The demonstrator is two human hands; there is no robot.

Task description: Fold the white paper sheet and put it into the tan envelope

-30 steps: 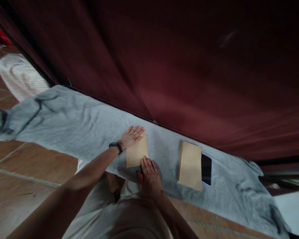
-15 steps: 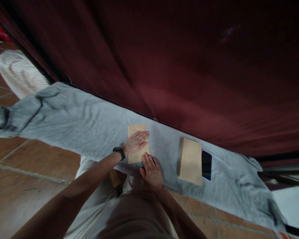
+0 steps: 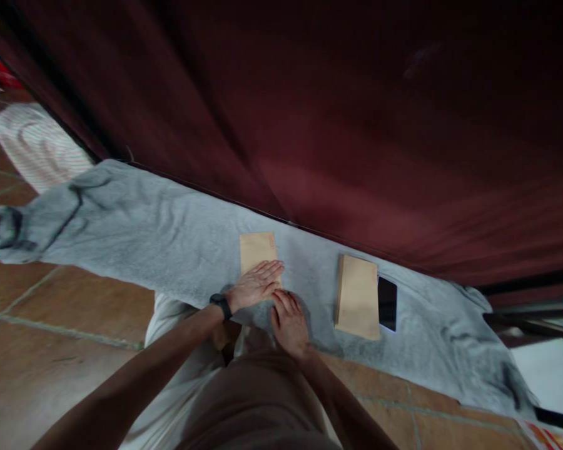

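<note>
A tan paper envelope (image 3: pixel 257 248) lies on the grey cloth in front of me. My left hand (image 3: pixel 257 284), with a dark watch (image 3: pixel 221 305) on its wrist, rests flat across the envelope's lower half, fingers stretched out to the right. Close beside it, my right hand (image 3: pixel 291 322) lies palm down with its fingertips at the envelope's lower right corner, touching or nearly touching the left hand's fingers. Much of the envelope's near end is hidden under the hands. Off to the right sits a thick stack of similar tan envelopes (image 3: pixel 357 297).
A phone (image 3: pixel 387 303) with a dark screen lies right of the stack. The grey cloth (image 3: pixel 169 231) covers a long narrow surface. Behind it hangs a dark red fabric (image 3: pixel 319 125). A striped cloth (image 3: pixel 42 147) is at far left, a white sheet (image 3: pixel 548 375) at far right.
My left hand has slid down the envelope toward me, uncovering its upper part. The right hand stays near the lower right corner. The view has shifted slightly.
</note>
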